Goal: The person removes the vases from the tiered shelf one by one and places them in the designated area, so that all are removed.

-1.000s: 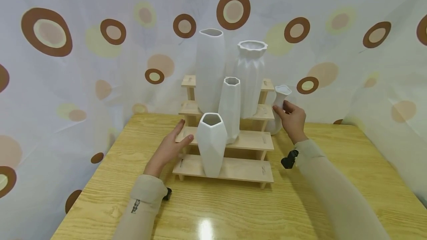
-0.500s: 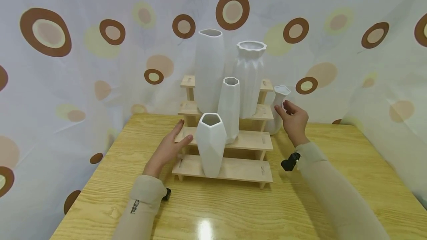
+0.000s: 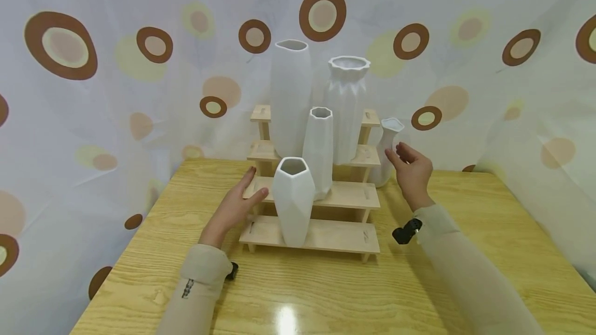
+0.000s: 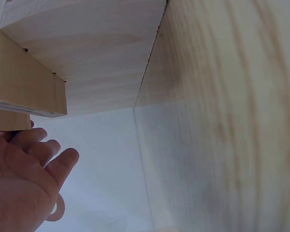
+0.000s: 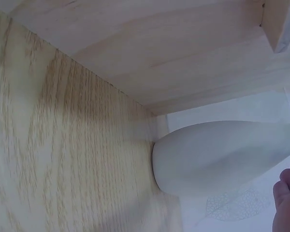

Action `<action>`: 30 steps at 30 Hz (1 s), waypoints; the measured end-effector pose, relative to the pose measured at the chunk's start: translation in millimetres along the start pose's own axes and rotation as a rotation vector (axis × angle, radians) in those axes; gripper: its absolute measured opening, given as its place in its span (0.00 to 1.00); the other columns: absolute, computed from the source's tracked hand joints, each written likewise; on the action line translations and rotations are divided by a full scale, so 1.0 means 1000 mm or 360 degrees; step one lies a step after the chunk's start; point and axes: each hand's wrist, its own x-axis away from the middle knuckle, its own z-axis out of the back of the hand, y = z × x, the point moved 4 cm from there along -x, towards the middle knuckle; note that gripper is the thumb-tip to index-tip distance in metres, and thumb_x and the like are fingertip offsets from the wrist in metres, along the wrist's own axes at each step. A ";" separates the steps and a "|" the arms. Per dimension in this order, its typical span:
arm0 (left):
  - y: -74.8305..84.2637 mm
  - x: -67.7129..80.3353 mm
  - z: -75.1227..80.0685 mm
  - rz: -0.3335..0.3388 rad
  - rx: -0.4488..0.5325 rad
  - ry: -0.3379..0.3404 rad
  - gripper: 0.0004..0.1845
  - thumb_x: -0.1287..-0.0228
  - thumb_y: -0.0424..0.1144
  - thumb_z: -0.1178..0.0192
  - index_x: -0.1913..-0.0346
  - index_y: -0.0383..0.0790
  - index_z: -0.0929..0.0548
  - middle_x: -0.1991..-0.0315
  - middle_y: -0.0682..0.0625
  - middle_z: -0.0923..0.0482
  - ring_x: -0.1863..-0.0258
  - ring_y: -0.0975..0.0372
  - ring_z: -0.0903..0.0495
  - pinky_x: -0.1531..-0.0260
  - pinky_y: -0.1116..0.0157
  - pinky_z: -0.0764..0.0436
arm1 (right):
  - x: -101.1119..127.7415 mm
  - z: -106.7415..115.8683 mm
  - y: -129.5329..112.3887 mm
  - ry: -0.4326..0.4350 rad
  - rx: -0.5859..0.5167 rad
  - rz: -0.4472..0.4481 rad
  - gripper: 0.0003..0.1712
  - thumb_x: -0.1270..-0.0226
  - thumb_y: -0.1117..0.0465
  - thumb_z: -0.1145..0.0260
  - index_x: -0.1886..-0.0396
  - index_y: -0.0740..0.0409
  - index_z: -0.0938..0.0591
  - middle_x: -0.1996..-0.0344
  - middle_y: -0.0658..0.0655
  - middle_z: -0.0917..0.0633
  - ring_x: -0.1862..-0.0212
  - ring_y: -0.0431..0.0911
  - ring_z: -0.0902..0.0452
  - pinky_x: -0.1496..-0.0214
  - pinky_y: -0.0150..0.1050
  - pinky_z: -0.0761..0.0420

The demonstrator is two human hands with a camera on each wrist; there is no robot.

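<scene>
While the small white vase (image 3: 387,151) is being left standing on the table (image 3: 465,231) just right of the stepped wooden rack (image 3: 342,195) | right hand (image 3: 410,172) is being held open just beside it, apart | left hand (image 3: 233,208) is being rested flat, fingers straight, against the rack's left end.

No readable text, label or number anywhere.

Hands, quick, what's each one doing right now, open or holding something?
Left hand: open, straight fingers resting on the wooden stepped shelf.
Right hand: open, holding nothing, just beside the small white vase.
</scene>
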 end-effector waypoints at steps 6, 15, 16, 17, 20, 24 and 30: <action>-0.001 0.000 0.000 0.0005 0.0014 -0.0007 0.50 0.37 0.70 0.46 0.20 0.54 0.53 0.21 0.56 0.59 0.23 0.54 0.56 0.29 0.43 0.50 | 0.003 0.005 -0.002 0.0038 -0.0068 -0.0017 0.34 0.39 0.48 0.27 0.36 0.60 0.21 0.42 0.60 0.19 0.43 0.47 0.22 0.43 0.35 0.22; -0.001 0.000 -0.001 -0.0001 0.0028 -0.0005 0.49 0.36 0.69 0.45 0.20 0.53 0.53 0.21 0.57 0.58 0.23 0.54 0.56 0.29 0.44 0.50 | 0.009 0.013 -0.006 0.0049 -0.0140 -0.0017 0.30 0.40 0.52 0.25 0.39 0.57 0.18 0.44 0.58 0.17 0.47 0.42 0.20 0.47 0.30 0.21; -0.001 0.000 -0.001 -0.0005 0.0028 -0.0004 0.49 0.36 0.69 0.45 0.20 0.53 0.53 0.21 0.57 0.58 0.23 0.54 0.56 0.29 0.44 0.50 | 0.009 0.014 -0.008 0.0046 -0.0150 -0.0024 0.30 0.40 0.53 0.25 0.39 0.57 0.18 0.44 0.59 0.17 0.47 0.42 0.20 0.47 0.30 0.21; -0.001 0.000 -0.001 -0.0008 0.0028 -0.0004 0.49 0.36 0.69 0.45 0.20 0.54 0.53 0.21 0.57 0.58 0.23 0.54 0.57 0.29 0.45 0.50 | 0.010 0.015 -0.009 0.0045 -0.0166 -0.0035 0.30 0.40 0.53 0.25 0.39 0.57 0.18 0.44 0.59 0.17 0.47 0.41 0.20 0.47 0.29 0.22; -0.001 0.000 -0.001 -0.0011 0.0038 -0.0001 0.49 0.36 0.69 0.45 0.20 0.54 0.53 0.21 0.57 0.58 0.23 0.54 0.57 0.29 0.45 0.51 | 0.013 0.018 -0.012 0.0031 -0.0210 -0.0063 0.30 0.41 0.54 0.24 0.39 0.56 0.18 0.44 0.59 0.17 0.47 0.41 0.20 0.48 0.28 0.22; 0.000 0.000 -0.001 -0.0013 0.0048 0.0005 0.49 0.36 0.69 0.45 0.20 0.54 0.53 0.21 0.57 0.58 0.23 0.55 0.56 0.29 0.45 0.51 | 0.017 0.021 -0.017 0.0003 -0.0231 -0.0074 0.31 0.41 0.54 0.24 0.38 0.56 0.19 0.45 0.56 0.16 0.46 0.41 0.21 0.47 0.27 0.22; -0.001 0.000 -0.002 -0.0006 0.0058 -0.0004 0.50 0.37 0.69 0.45 0.20 0.55 0.53 0.21 0.58 0.58 0.23 0.55 0.57 0.29 0.45 0.50 | 0.025 0.025 -0.023 -0.0028 -0.0260 -0.0026 0.31 0.41 0.53 0.24 0.39 0.57 0.18 0.47 0.55 0.15 0.46 0.41 0.20 0.50 0.26 0.22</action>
